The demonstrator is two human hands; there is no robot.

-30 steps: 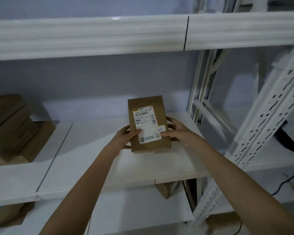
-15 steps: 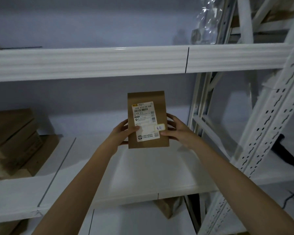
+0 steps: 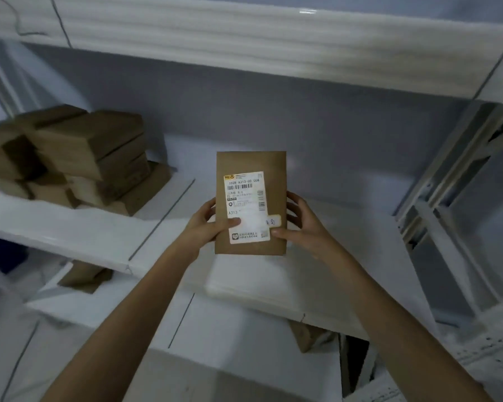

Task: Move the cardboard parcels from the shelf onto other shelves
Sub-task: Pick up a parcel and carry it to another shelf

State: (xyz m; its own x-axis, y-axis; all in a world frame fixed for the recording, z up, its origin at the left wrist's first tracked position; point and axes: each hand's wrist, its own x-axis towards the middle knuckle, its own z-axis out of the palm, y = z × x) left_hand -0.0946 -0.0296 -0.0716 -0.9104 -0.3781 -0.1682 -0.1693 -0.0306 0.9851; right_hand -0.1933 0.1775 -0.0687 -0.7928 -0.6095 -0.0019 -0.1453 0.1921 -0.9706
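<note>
A flat brown cardboard parcel (image 3: pixel 251 165) with a white shipping label is held upright in the air in front of the white middle shelf (image 3: pixel 317 274). My left hand (image 3: pixel 206 224) grips its left edge with the thumb across the label. My right hand (image 3: pixel 304 224) grips its right edge, thumb on the front. The parcel's lower edge hangs clear above the shelf board. A stack of several brown parcels (image 3: pixel 79 152) sits at the left on the same shelf level.
A white shelf beam (image 3: pixel 244 33) runs overhead. Perforated white uprights (image 3: pixel 447 198) stand at the right. On the lower shelf lie one brown parcel (image 3: pixel 84 277) at the left and another (image 3: pixel 311 335) under the middle board. The grey wall is behind.
The parcel has risen off the shelf and stands upright in both hands. The view has swung left, so the stack of parcels now shows more fully.
</note>
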